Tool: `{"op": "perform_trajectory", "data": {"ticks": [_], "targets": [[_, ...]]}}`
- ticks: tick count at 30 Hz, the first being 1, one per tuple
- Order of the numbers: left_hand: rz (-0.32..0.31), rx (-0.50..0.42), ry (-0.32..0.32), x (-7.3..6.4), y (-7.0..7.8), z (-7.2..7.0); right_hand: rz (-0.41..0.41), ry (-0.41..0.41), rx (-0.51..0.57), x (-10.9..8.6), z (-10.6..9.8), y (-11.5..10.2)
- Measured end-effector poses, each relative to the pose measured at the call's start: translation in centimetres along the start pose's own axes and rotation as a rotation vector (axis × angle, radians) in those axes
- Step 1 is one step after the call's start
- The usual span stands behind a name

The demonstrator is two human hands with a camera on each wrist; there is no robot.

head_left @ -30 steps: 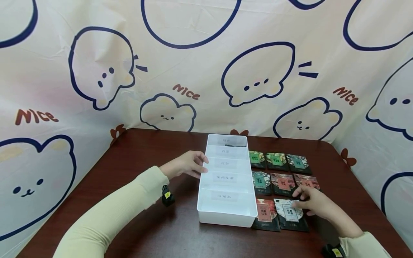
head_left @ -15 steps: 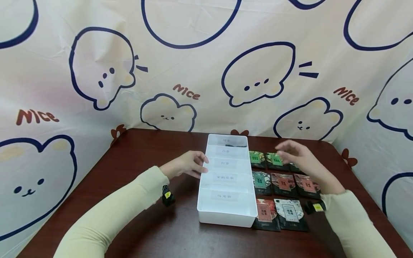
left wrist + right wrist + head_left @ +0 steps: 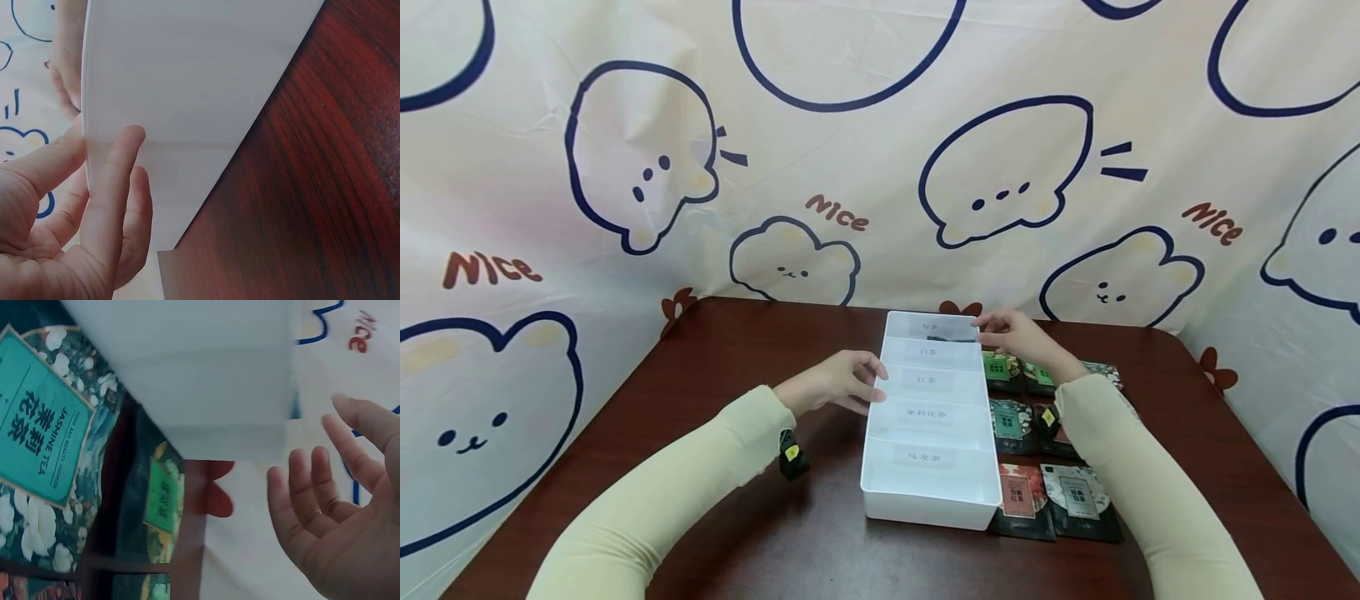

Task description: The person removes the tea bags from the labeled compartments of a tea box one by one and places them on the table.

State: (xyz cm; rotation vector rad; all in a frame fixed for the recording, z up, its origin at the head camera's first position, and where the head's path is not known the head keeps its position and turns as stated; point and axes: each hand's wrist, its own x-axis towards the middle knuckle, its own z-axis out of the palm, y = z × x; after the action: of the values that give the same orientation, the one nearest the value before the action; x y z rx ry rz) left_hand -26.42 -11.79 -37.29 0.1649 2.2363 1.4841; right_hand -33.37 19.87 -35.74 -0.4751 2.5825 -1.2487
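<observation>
A long white divided box (image 3: 931, 510) stands on the table, with a paper label in each compartment. My left hand (image 3: 842, 379) grips its left rim, the fingers lying along the outer wall (image 3: 187, 75) in the left wrist view. The dark edge of a tea packet (image 3: 953, 339) shows in the farthest compartment. At the far right corner of the box is my right hand (image 3: 1018, 337). In the right wrist view its fingers (image 3: 300, 487) are loosely bent, hold nothing and stand apart from the box. A teal jasmine tea packet (image 3: 44, 419) lies close by.
Rows of tea packets lie right of the box: green (image 3: 1002, 372), teal (image 3: 1011, 423), red (image 3: 1021, 500) and white (image 3: 1078, 502). My right forearm passes over some. The brown table (image 3: 760, 533) meets a printed cloth backdrop (image 3: 887, 167) at its far edge.
My right hand has moved from the near white packet, away and to the left over the packets, to the box's far right corner. My left hand keeps its place on the rim.
</observation>
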Motion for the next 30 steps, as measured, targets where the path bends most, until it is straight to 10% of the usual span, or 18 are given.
{"op": "perform_trajectory", "data": {"ticks": [12, 23, 30], "targets": [[-0.007, -0.007, 0.006, -0.1, 0.1, 0.0, 0.100, -0.079, -0.105, 1.8, 1.5, 0.2], [-0.013, -0.007, 0.000, -0.1, 0.1, 0.0, 0.009, 0.095, -0.244, 2.1, 2.3, -0.3], [-0.004, -0.005, -0.005, -0.1, 0.0, 0.0, 0.020, 0.150, -0.142, 1.6, 1.6, -1.1]]}}
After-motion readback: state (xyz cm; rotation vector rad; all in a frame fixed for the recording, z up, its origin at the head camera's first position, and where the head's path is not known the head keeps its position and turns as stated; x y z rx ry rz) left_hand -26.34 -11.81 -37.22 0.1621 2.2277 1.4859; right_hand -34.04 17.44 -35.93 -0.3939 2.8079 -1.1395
